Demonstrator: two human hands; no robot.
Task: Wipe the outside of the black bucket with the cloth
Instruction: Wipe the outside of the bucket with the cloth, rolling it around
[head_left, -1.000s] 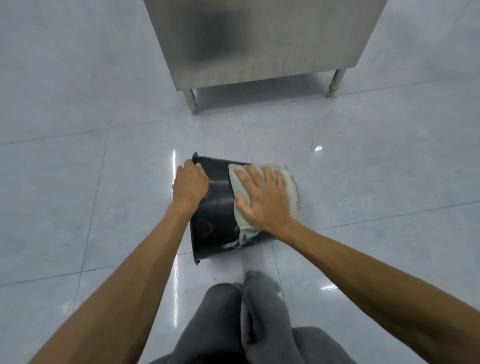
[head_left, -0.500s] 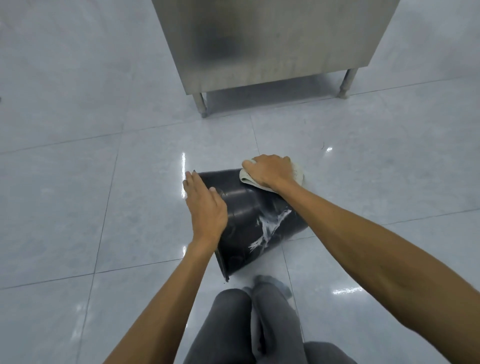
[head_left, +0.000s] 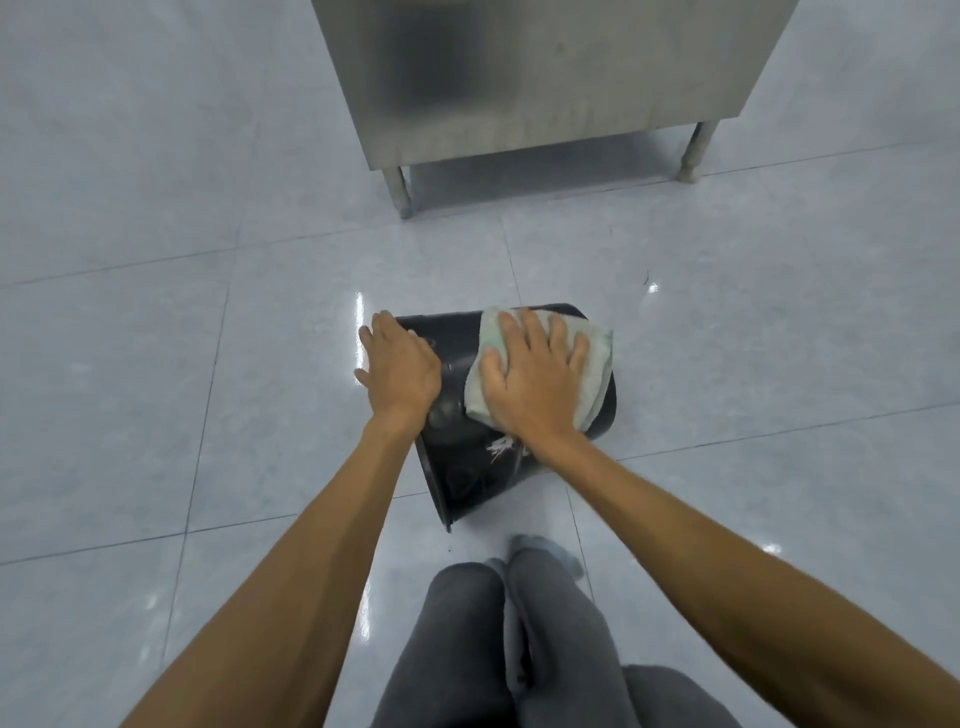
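The black bucket (head_left: 467, 467) lies on its side on the tiled floor, its rim toward my knees and to the left. My left hand (head_left: 402, 371) rests flat on its upper left side near the rim, fingers curled over the edge. My right hand (head_left: 535, 379) presses a pale green cloth (head_left: 597, 358) flat against the top of the bucket, fingers spread. White smears show on the bucket's wall just below my right wrist. The bucket's far base is partly covered by the cloth.
A stainless steel cabinet (head_left: 545, 78) on short legs (head_left: 397, 189) stands just beyond the bucket. My grey-trousered knees (head_left: 509, 623) are directly below it. Glossy grey floor tiles (head_left: 156, 389) spread out to the left and right.
My right hand slid the cloth from the far end of the bucket back over its top and now lies flat. My left hand shifted up toward the rim.
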